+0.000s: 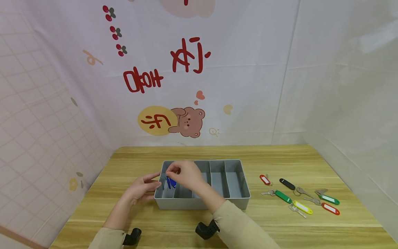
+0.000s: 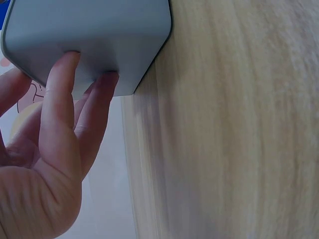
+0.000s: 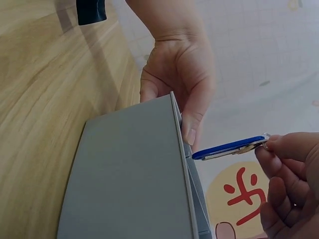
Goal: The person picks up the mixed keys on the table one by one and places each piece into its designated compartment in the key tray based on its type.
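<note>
A grey divided tray (image 1: pixel 186 204) sits on the wooden table, its several compartments side by side. My left hand (image 1: pixel 140 188) grips the tray's left end. In the left wrist view its fingers (image 2: pixel 60 104) press the outer end wall, and in the right wrist view the thumb lies over the rim. My right hand (image 1: pixel 188 174) pinches the ring of a key with a blue tag (image 3: pixel 229 148) between thumb and fingertips. The tag hangs at the leftmost compartment, overlapping it in the head view. My right forearm hides parts of the middle compartments.
Right of the tray lie several tagged keys: red (image 1: pixel 265 179), black (image 1: pixel 287 184), green (image 1: pixel 283 196) and yellow (image 1: pixel 302 207), with another green tag (image 1: pixel 329 199) and another red tag (image 1: pixel 330 209) farther right. A printed cloth (image 1: pixel 248 86) surrounds the table's back and sides.
</note>
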`<state>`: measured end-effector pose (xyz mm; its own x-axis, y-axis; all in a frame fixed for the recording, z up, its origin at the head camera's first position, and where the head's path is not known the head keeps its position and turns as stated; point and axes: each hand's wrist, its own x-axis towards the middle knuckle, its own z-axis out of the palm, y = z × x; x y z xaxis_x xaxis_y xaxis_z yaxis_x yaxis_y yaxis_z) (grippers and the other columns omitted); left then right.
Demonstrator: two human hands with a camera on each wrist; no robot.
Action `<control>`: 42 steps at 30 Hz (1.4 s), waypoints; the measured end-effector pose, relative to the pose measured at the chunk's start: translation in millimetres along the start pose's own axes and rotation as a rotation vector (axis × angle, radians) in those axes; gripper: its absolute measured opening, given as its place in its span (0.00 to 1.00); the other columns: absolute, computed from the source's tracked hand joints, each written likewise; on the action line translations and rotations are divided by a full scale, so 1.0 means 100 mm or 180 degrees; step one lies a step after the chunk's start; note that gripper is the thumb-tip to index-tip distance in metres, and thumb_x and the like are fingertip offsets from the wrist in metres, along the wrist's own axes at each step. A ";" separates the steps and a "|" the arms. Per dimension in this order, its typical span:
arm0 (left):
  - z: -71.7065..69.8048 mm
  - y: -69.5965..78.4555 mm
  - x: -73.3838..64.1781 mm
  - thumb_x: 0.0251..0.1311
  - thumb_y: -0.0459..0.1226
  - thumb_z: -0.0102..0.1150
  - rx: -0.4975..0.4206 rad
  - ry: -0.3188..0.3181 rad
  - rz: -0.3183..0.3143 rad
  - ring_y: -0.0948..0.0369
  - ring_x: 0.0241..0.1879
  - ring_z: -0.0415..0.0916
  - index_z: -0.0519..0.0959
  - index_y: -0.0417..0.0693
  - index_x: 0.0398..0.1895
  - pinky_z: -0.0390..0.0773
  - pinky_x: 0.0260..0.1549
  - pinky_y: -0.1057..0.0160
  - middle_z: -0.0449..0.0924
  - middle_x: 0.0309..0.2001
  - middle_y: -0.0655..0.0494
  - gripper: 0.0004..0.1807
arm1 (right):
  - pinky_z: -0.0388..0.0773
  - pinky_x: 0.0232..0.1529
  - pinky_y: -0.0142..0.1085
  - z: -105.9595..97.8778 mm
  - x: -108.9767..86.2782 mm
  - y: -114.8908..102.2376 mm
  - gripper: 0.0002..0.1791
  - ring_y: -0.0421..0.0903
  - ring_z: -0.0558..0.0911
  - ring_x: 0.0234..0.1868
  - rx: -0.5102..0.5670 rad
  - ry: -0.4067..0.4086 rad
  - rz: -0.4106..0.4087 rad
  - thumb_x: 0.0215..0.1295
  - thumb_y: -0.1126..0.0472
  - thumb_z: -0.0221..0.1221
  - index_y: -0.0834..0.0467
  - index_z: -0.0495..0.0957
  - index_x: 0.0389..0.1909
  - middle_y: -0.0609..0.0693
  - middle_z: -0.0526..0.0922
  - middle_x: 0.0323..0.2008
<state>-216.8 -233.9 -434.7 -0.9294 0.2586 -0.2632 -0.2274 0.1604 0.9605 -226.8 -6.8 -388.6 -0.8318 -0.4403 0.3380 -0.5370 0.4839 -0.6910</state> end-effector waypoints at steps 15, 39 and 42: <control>0.00 0.01 0.00 0.66 0.37 0.63 0.0060 0.0024 0.0017 0.43 0.53 0.78 0.57 0.38 0.76 0.85 0.39 0.54 0.72 0.60 0.35 0.39 | 0.74 0.26 0.29 0.06 0.10 -0.03 0.04 0.34 0.76 0.25 -0.0278 -0.0096 0.0583 0.63 0.54 0.67 0.47 0.86 0.29 0.34 0.80 0.24; 0.03 0.02 -0.01 0.65 0.35 0.63 0.0016 0.0079 0.0002 0.44 0.52 0.79 0.57 0.36 0.75 0.85 0.40 0.51 0.69 0.60 0.29 0.39 | 0.75 0.31 0.31 0.06 0.07 0.03 0.04 0.36 0.77 0.31 -0.0242 0.0045 0.0671 0.63 0.55 0.67 0.49 0.86 0.36 0.37 0.81 0.29; 0.03 0.02 -0.01 0.65 0.35 0.63 0.0009 0.0087 -0.0007 0.44 0.52 0.79 0.57 0.37 0.75 0.85 0.40 0.51 0.69 0.60 0.29 0.39 | 0.75 0.31 0.31 0.06 0.05 0.05 0.04 0.36 0.77 0.31 -0.0194 0.0068 0.0627 0.63 0.55 0.67 0.49 0.86 0.37 0.37 0.81 0.29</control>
<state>-215.6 -231.1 -433.2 -0.9365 0.2322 -0.2626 -0.2286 0.1636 0.9597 -232.7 -11.2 -393.7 -0.9241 -0.3167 0.2140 -0.3704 0.6042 -0.7055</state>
